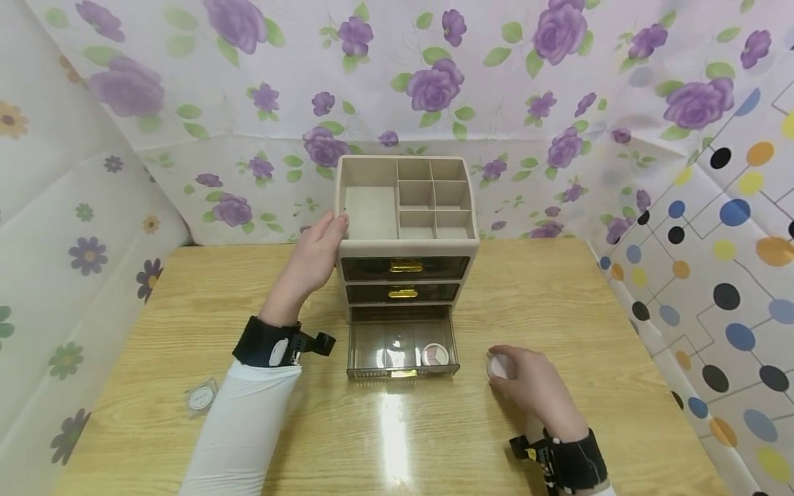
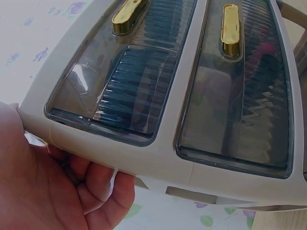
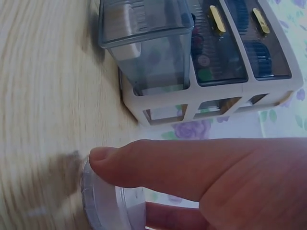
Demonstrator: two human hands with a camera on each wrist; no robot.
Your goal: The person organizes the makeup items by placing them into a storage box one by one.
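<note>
A beige desktop drawer organizer stands in the middle of the table, its clear bottom drawer pulled out. Inside that drawer, toward the right, lies a round case with sections in pinkish tones. My left hand holds the organizer's left side near the top; in the left wrist view its fingers curl against the side wall. To the right of the drawer, my right hand pinches a small round clear case between thumb and fingers, at or just above the table. What the case contains looks pale.
A small clear square case with a white round face lies on the wooden table, left of my left forearm. Two upper drawers with gold handles are closed. Open compartments top the organizer. Patterned cloth hangs behind and at both sides.
</note>
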